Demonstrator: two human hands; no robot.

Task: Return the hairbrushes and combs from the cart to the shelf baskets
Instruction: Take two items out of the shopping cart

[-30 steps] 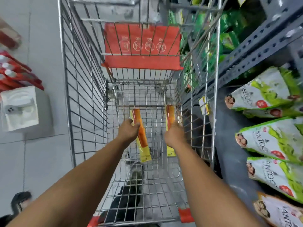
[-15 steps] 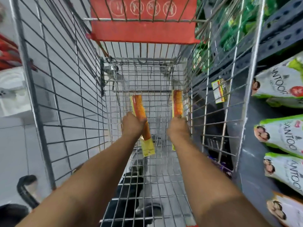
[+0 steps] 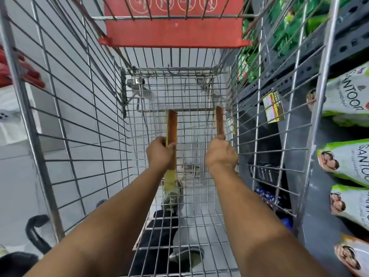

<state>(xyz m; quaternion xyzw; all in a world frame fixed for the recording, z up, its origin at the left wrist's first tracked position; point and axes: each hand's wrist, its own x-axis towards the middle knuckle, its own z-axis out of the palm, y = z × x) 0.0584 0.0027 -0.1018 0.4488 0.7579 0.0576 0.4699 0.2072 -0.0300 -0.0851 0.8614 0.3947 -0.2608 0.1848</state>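
Both my arms reach deep into a wire shopping cart. My left hand is closed around an orange comb on a yellow card, held upright on its edge above the cart floor. My right hand grips a second orange comb, also on edge, close to the cart's right wall. The lower part of each comb is hidden by the fingers. No shelf basket is in view.
A red child-seat flap hangs at the cart's far end. A grey metal shelf on the right holds green and white soap packs. A white box and red items sit on the left floor.
The view has drawn closer to the cart. Both hands have turned the combs from lying flat to standing on edge and lifted them slightly.
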